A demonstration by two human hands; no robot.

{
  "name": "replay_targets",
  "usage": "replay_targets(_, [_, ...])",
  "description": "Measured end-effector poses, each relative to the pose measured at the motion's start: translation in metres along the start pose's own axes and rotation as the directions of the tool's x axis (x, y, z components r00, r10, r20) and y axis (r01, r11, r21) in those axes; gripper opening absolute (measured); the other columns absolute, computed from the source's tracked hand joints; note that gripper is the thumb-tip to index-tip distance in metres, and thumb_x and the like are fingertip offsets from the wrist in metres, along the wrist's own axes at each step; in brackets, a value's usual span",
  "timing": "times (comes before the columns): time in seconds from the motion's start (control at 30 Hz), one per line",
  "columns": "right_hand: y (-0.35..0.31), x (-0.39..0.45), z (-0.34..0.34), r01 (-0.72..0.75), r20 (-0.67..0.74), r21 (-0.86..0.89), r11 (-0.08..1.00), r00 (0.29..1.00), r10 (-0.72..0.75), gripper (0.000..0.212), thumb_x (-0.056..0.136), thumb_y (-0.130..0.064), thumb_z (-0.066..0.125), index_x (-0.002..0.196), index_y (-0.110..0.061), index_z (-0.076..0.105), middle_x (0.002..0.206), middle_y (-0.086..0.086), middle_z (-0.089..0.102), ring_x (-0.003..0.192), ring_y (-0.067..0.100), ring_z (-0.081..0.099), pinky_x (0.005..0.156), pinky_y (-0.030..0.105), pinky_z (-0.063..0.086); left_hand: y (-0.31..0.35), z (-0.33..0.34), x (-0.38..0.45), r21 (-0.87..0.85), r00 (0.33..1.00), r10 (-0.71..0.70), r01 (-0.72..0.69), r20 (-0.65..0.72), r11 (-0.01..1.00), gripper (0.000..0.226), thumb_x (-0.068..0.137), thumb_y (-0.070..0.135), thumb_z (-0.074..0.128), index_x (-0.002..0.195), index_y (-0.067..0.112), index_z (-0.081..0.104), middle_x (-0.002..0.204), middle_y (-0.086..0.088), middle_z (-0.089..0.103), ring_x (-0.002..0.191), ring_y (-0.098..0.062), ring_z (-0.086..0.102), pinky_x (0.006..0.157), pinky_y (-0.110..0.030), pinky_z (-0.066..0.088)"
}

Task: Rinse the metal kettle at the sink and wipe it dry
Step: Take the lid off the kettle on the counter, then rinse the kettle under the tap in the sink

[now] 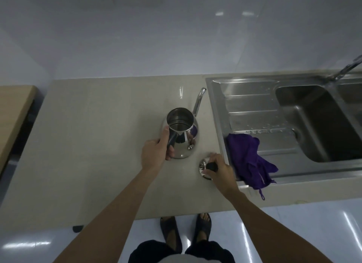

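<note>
The shiny metal kettle (185, 133) stands upright on the beige counter (98, 145), its top uncovered and its long spout pointing toward the wall. My left hand (156, 152) grips its handle on the near left side. The kettle's lid (203, 167) lies on the counter just right of the kettle, and my right hand (219, 170) holds its black knob. A purple cloth (250, 160) is draped over the near left edge of the steel sink (254, 98), right beside my right hand.
The sink has a ribbed draining board on the left and a deep basin (317, 125) to the right. A faucet (346, 67) reaches in from the far right. A wooden surface (13, 113) adjoins the counter at the left. The white wall carries sockets.
</note>
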State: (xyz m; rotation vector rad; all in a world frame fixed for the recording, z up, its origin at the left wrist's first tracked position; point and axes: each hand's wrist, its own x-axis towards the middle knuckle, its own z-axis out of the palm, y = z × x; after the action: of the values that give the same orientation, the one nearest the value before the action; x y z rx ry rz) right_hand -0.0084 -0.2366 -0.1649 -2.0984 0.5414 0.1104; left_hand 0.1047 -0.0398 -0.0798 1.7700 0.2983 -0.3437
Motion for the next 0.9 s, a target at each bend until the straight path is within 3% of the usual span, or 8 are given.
replay_targets(0.03, [-0.002, -0.001, 0.000, -0.011, 0.012, 0.030, 0.999, 1.000, 0.010, 0.047, 0.074, -0.024, 0.081, 0.105, -0.032, 0.046, 0.107, -0.003, 0.062, 0.088, 0.013, 0.062, 0.065, 0.007, 0.044, -0.002, -0.001, -0.001, 0.004, 1.000, 0.004, -0.004, -0.006, 1.000, 0.068, 0.081, 0.070, 0.054, 0.044, 0.014, 0.064, 0.045, -0.007, 0.064, 0.040, -0.018, 0.060, 0.042, -0.021, 0.048])
replay_targets(0.1, [-0.009, -0.001, 0.001, 0.007, -0.010, 0.043, 0.999, 1.000, -0.006, 0.051, 0.078, -0.029, 0.076, 0.120, -0.026, 0.047, 0.115, -0.001, 0.062, 0.098, 0.014, 0.064, 0.078, 0.019, 0.053, -0.005, -0.003, -0.002, 0.011, 1.000, 0.014, -0.014, -0.021, 1.000, 0.069, 0.083, 0.067, 0.053, 0.039, 0.014, 0.060, 0.042, -0.006, 0.061, 0.035, -0.015, 0.057, 0.039, -0.017, 0.045])
replay_targets(0.2, [-0.023, 0.008, -0.006, 0.064, -0.149, 0.009, 0.998, 0.987, -0.062, 0.037, 0.086, -0.014, 0.069, 0.118, -0.009, 0.052, 0.128, 0.011, 0.060, 0.109, 0.023, 0.062, 0.089, 0.032, 0.054, -0.010, -0.007, -0.004, 0.023, 0.998, 0.041, -0.040, -0.043, 0.999, 0.070, 0.087, 0.063, 0.052, 0.036, 0.015, 0.057, 0.039, -0.006, 0.058, 0.033, -0.015, 0.054, 0.038, -0.020, 0.044])
replay_targets(0.3, [-0.044, 0.024, -0.023, 0.086, -0.230, 0.041, 0.995, 0.970, -0.075, 0.021, 0.091, -0.014, 0.063, 0.111, -0.008, 0.058, 0.105, 0.010, 0.069, 0.085, 0.014, 0.065, 0.073, 0.020, 0.053, -0.002, -0.007, 0.001, 0.054, 0.997, 0.057, -0.054, -0.049, 0.997, 0.070, 0.090, 0.060, 0.049, 0.036, 0.016, 0.057, 0.041, -0.006, 0.058, 0.038, -0.020, 0.056, 0.046, -0.029, 0.050])
replay_targets(0.4, [-0.064, 0.034, -0.042, 0.106, -0.278, 0.158, 0.982, 0.959, -0.059, 0.013, 0.097, -0.034, 0.051, 0.101, -0.027, 0.061, 0.076, -0.002, 0.067, 0.064, -0.001, 0.059, 0.055, 0.009, 0.046, 0.021, 0.003, 0.006, 0.148, 0.987, 0.096, -0.076, -0.128, 0.986, 0.071, 0.091, 0.060, 0.044, 0.036, 0.016, 0.056, 0.044, -0.008, 0.059, 0.052, -0.031, 0.063, 0.065, -0.043, 0.057])
replay_targets(0.6, [-0.055, 0.048, -0.083, 0.196, -0.297, 0.316, 0.928, 0.950, -0.100, 0.029, 0.094, -0.047, 0.050, 0.113, -0.029, 0.063, 0.100, -0.020, 0.069, 0.097, -0.010, 0.061, 0.078, 0.001, 0.044, 0.058, 0.053, -0.011, 0.214, 0.968, 0.232, -0.207, -0.095, 0.955, 0.063, 0.090, 0.062, 0.042, 0.040, 0.029, 0.062, 0.038, 0.001, 0.057, 0.049, -0.026, 0.063, 0.063, -0.043, 0.057])
replay_targets(0.77, [-0.030, 0.080, -0.151, 0.216, -0.379, 0.380, 0.899, 0.923, -0.062, 0.028, 0.087, -0.056, 0.048, 0.100, -0.036, 0.063, 0.098, -0.007, 0.072, 0.099, 0.012, 0.067, 0.085, 0.026, 0.052, 0.091, 0.141, -0.020, 0.210, 0.953, 0.300, -0.288, -0.029, 0.934, 0.064, 0.086, 0.070, 0.041, 0.041, 0.031, 0.062, 0.037, 0.003, 0.058, 0.040, -0.017, 0.059, 0.053, -0.033, 0.051])
replay_targets(0.9, [0.010, 0.108, -0.245, 0.227, -0.424, 0.332, 0.916, 0.903, -0.070, 0.027, 0.088, -0.057, 0.047, 0.098, -0.037, 0.062, 0.096, -0.005, 0.072, 0.096, 0.015, 0.067, 0.084, 0.033, 0.053, 0.108, 0.241, -0.020, 0.163, 0.963, 0.269, -0.270, 0.023, 0.949, 0.065, 0.087, 0.068, 0.042, 0.042, 0.026, 0.061, 0.037, 0.001, 0.055, 0.039, -0.013, 0.055, 0.055, -0.031, 0.047])
